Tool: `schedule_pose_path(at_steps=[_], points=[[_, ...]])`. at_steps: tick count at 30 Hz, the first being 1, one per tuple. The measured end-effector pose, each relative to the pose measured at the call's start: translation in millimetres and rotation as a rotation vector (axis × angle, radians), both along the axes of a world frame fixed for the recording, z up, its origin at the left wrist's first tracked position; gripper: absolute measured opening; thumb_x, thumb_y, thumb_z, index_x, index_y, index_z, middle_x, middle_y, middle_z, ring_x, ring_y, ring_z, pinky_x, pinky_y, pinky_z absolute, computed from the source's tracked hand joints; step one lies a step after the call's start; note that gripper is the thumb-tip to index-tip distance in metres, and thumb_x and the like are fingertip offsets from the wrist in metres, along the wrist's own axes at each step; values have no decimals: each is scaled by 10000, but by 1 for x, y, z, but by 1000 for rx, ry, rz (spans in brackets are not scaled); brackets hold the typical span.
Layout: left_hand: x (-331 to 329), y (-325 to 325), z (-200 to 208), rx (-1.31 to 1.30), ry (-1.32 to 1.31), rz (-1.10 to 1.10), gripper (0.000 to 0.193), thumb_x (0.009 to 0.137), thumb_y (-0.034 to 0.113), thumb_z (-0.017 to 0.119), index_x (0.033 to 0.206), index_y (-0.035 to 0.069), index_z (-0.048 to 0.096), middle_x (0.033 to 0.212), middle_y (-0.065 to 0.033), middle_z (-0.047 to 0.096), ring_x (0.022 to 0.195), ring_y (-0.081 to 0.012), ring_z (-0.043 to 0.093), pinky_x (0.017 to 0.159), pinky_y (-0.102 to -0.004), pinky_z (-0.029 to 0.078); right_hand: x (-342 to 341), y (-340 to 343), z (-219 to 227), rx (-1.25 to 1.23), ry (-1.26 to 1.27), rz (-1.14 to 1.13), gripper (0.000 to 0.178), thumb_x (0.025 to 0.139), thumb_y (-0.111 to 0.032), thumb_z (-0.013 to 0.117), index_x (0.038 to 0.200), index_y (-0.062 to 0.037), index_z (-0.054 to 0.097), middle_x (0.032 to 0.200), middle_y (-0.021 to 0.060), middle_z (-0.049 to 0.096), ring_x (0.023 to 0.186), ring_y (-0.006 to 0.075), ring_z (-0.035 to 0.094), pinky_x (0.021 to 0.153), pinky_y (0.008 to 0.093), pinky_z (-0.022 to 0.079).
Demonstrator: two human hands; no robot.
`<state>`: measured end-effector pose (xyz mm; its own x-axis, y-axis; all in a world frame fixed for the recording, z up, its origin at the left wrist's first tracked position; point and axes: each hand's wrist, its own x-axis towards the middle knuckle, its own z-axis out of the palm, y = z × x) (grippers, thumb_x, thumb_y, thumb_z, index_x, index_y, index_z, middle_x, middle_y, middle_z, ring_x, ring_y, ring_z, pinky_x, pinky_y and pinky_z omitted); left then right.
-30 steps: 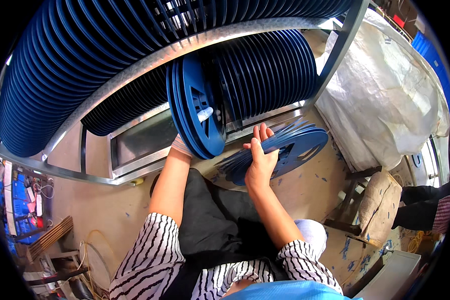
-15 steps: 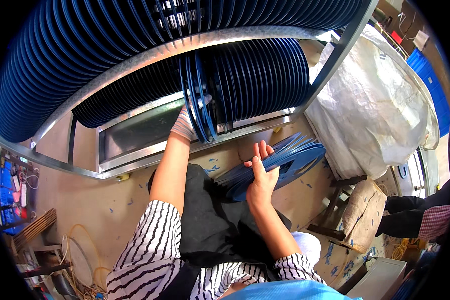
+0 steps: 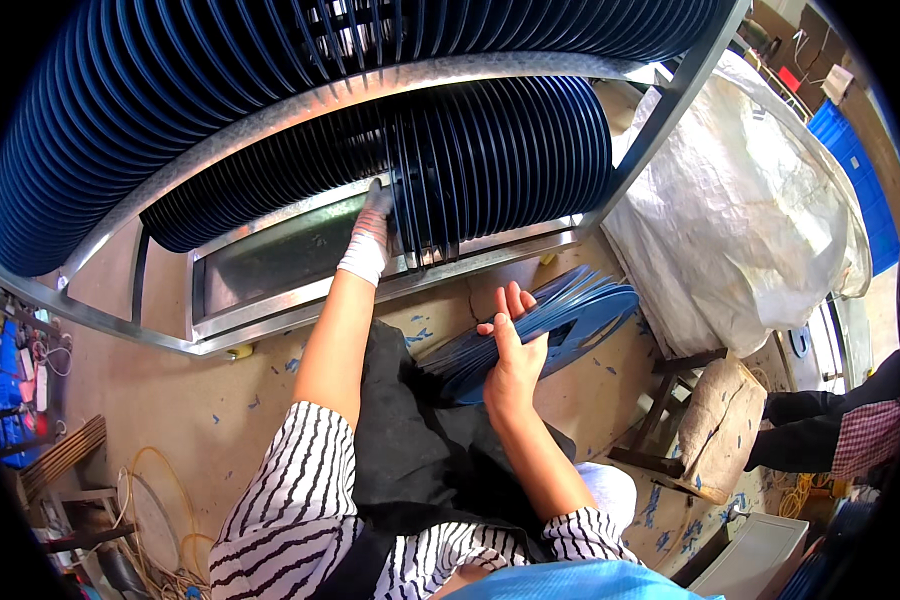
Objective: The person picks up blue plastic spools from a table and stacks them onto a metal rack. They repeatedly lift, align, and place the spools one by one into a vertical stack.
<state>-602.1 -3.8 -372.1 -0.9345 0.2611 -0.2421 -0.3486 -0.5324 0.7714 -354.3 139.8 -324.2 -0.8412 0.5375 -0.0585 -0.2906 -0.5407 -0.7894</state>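
My left hand (image 3: 372,232), in a pale striped glove with a white cuff, is at the lower rack row. One digit is stretched upward along the left side of the upright blue reel discs (image 3: 500,160); its other fingers are partly hidden behind them. Nothing shows held in it. My bare right hand (image 3: 515,360) has its fingers curled and thumb raised round a fanned stack of flat blue reel discs (image 3: 580,335). This stack leans over my dark apron (image 3: 400,450), its lower left edge lost in shadow.
A metal rack frame (image 3: 270,325) stands ahead, its upper row of dark discs (image 3: 90,150) arching overhead. To the right are a large white sack (image 3: 740,210), a padded wooden stool (image 3: 720,430) and another person's leg (image 3: 810,430). Blue scraps lie on the floor (image 3: 250,400).
The loose discs by my left hand have moved up into the lower row and stand against the others. That hand has shifted slightly upward. My right hand stays on its stack.
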Motion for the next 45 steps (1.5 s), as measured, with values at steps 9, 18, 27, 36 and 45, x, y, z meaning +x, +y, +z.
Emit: schedule_pose_path(at_steps=[9, 18, 27, 36, 45], points=[[38, 26, 113, -1205, 1467, 595, 528, 834, 256, 660, 1300, 46, 528, 1290, -180, 543, 1207, -393, 481, 1054, -466, 354, 0, -5, 7, -5, 24, -3, 613, 886, -87, 635, 1384, 36, 299, 1459, 188, 375, 1342, 288, 406, 845, 333, 500], [7, 48, 87, -1555, 1146, 564, 499, 783, 489, 676, 1031, 58, 641, 1366, -252, 469, 1303, -469, 355, 1081, -572, 251, 1, 0, 14, -32, 45, -13, 635, 885, -91, 639, 1394, 35, 280, 1456, 189, 381, 1347, 282, 401, 858, 332, 491], [28, 44, 97, -1939, 1088, 507, 323, 832, 286, 521, 804, 25, 708, 1302, -215, 552, 1273, -378, 436, 1067, -556, 282, 1, 1, 19, -53, 51, -10, 619, 890, -79, 628, 1391, 36, 283, 1461, 198, 370, 1347, 292, 401, 861, 328, 494], [122, 41, 91, -1681, 1300, 736, 214, 718, 140, 577, 622, -52, 585, 1214, -240, 608, 1164, -363, 550, 1089, -560, 274, 0, 8, 15, -63, 48, -18, 614, 895, -64, 608, 1399, 46, 275, 1460, 204, 371, 1350, 291, 399, 864, 327, 492], [97, 49, 90, -1637, 1324, 685, 232, 780, 147, 547, 669, -54, 583, 1283, -231, 559, 1179, -364, 525, 1072, -568, 290, 2, 15, 14, -63, 28, -27, 641, 893, -83, 622, 1405, 53, 260, 1464, 206, 365, 1345, 287, 405, 877, 333, 488]])
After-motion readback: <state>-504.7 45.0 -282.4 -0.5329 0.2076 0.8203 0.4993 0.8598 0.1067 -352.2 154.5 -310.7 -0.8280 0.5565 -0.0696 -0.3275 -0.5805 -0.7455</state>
